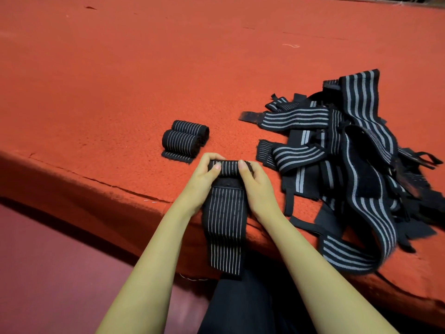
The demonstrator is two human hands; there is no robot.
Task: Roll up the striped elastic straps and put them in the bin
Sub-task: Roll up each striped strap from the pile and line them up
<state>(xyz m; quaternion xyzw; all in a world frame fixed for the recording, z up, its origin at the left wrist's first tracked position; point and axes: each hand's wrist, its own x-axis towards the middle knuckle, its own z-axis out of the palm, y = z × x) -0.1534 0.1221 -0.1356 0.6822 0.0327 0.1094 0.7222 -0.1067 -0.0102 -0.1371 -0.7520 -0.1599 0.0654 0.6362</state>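
Striped elastic strap (225,213) in work: partly rolled, with the coil (228,168) at the far end, resting on the red table cover (120,80) close to the front edge. Unrolled tail laid toward the body, draped over that edge and hanging down; probably so placed to run straight into the coil under its own weight.

Left hand (203,182) and right hand (258,189): one at each end of the coil, fingers curled over the far side, thumbs pressed on the near side, both grasping the coil. Symmetrical hold, judged to keep the layers aligned and the winding tight.

Two finished rolls (184,138): just beyond the left hand, side by side and touching, a loose end flap toward the hands. Apart from the coil, out of the rolling path.

Pile of loose straps (349,165): to the right, near the right hand, several pieces overhanging the front edge. Possible snagging on that side.

Room for moving: widest beyond the coil and to the left, where only cover shows. Bin: not in view.
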